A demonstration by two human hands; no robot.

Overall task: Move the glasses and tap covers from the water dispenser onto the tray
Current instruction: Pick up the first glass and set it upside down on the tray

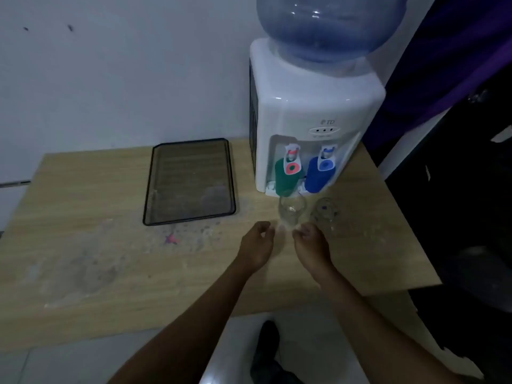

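Wooden tabletop (110, 261), worn and stained. White water dispenser (315, 112) at far right corner; black-rimmed tray (191, 217) just left, bare. Green tap cover (285, 178) and blue tap cover (318, 178) on the taps. Two glasses (292, 209) (324, 212) just before the dispenser. Left hand (256, 246) and right hand (311, 245) apart, half-curled, holding nothing.

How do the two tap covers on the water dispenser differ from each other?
The green cover hangs on the left tap, the blue cover on the right. The green cover's tap lever is marked red, the blue cover's lever blue. Both hang on the dispenser, each above a clear glass.
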